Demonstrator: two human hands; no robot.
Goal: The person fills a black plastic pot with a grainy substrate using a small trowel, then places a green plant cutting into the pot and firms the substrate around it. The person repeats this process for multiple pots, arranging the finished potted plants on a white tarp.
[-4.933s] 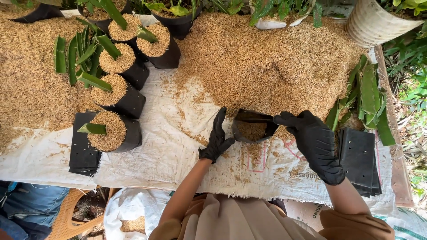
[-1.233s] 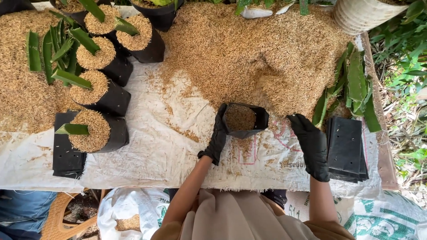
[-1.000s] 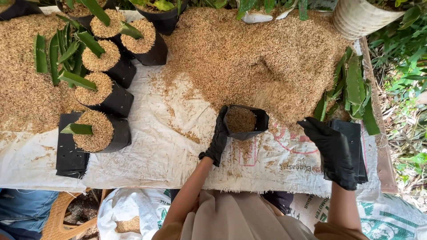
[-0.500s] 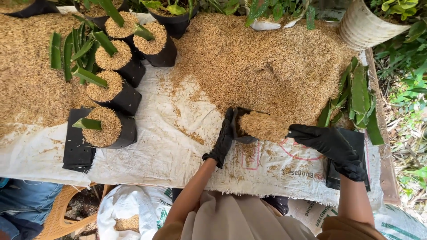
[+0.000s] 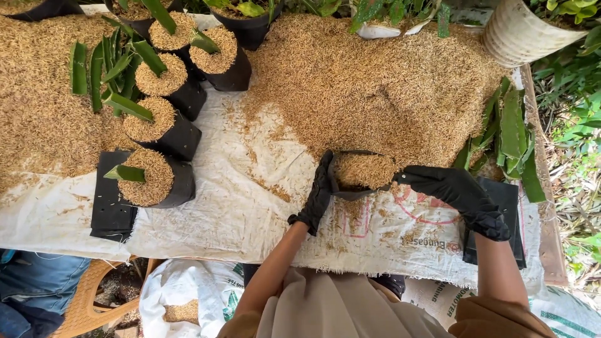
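Observation:
A small black grow bag (image 5: 345, 193), heaped with tan rice husk (image 5: 366, 170), stands on the white woven sheet (image 5: 219, 213) at the centre. My left hand (image 5: 317, 199), in a black glove, grips the bag's left rim. At the bag's right rim rests my black-gloved right hand (image 5: 456, 193), fingers spread and pointing left, touching the husk there. Behind the bag lies a large pile of husk (image 5: 375, 87).
Several filled black bags with green cuttings (image 5: 150, 178) stand at the left. A stack of flat black bags (image 5: 501, 219) lies at the right, with green cuttings (image 5: 510, 134) beyond it. Another flat stack (image 5: 109, 216) sits at the left. A white pot (image 5: 532, 31) is at top right.
My right hand swept husk from the pile into the bag, then came to the bag's right rim. The bag went from partly filled to heaped. My left hand kept its hold.

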